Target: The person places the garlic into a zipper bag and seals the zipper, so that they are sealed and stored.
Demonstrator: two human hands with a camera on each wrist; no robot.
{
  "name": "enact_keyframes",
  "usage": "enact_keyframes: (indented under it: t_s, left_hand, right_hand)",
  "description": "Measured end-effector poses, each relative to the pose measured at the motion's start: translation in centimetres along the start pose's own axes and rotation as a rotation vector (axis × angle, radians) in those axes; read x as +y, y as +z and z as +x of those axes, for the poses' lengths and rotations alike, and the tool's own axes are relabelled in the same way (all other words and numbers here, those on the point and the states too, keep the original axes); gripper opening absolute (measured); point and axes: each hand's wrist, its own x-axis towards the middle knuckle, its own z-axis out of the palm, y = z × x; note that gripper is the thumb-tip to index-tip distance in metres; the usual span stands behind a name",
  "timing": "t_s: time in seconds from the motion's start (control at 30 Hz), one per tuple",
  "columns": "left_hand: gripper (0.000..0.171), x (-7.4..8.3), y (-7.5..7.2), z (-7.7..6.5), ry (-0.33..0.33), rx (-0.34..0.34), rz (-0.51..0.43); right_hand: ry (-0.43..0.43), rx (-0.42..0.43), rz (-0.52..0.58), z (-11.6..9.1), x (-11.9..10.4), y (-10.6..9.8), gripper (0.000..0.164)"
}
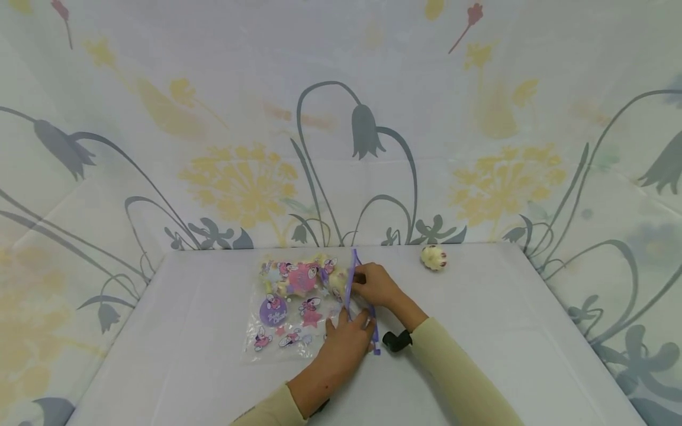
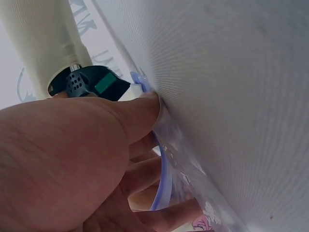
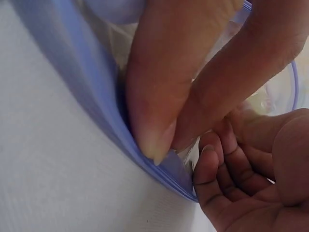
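The clear printed bag (image 1: 293, 316) lies flat on the white table (image 1: 202, 367), a little left of the middle, its mouth turned toward the right and edged with a purple zip strip (image 1: 348, 290). The print shows a purple circle, pink stars and small cartoon figures, and through the film pale yellow pieces (image 1: 338, 283) can be seen, gathered in the half of the bag farther from the person. The two lips of the mouth stand apart near the hands.

The left hand (image 1: 346, 340) rests on the near part of the mouth, fingers spread over the film and the thumb down by the lip; the left wrist view shows that thumb pressing close to the table surface. The right hand (image 1: 377, 287) is at the far part of the mouth, fingers curled, their tips beside the pale yellow pieces; I cannot tell whether they grip the lip, a piece or nothing, as the film and the strip confuse the view there.

A cream-coloured piece (image 1: 434, 258) with dark red marks lies by itself near the back edge of the table, to the right of the bag. A black wrist camera (image 1: 396, 341) sits under the right wrist, just below a pale sleeve (image 1: 460, 370). Behind the table hangs a floral cloth (image 1: 341, 136) in grey and yellow
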Motion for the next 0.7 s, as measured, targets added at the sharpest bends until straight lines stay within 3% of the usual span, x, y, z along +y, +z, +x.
enact_keyframes:
  t_s: [0.2, 0.5, 0.7]
  left_hand:
    - [0.049, -0.1, 0.0, 0.0, -0.006, 0.004, -0.01]
    - [0.049, 0.0, 0.0, 0.2, -0.027, -0.052, -0.051]
    - [0.048, -0.2, 0.0, 0.2, -0.026, -0.045, -0.067]
  right_hand:
    - [0.021, 0.058, -0.008, -0.5, 0.1, 0.0, 0.007]
    - [0.034, 0.113, 0.027, -1.9, 0.9, -0.6, 0.034]
    - [0.017, 0.195, 0.095, -2.7, 2.1, -2.2, 0.039]
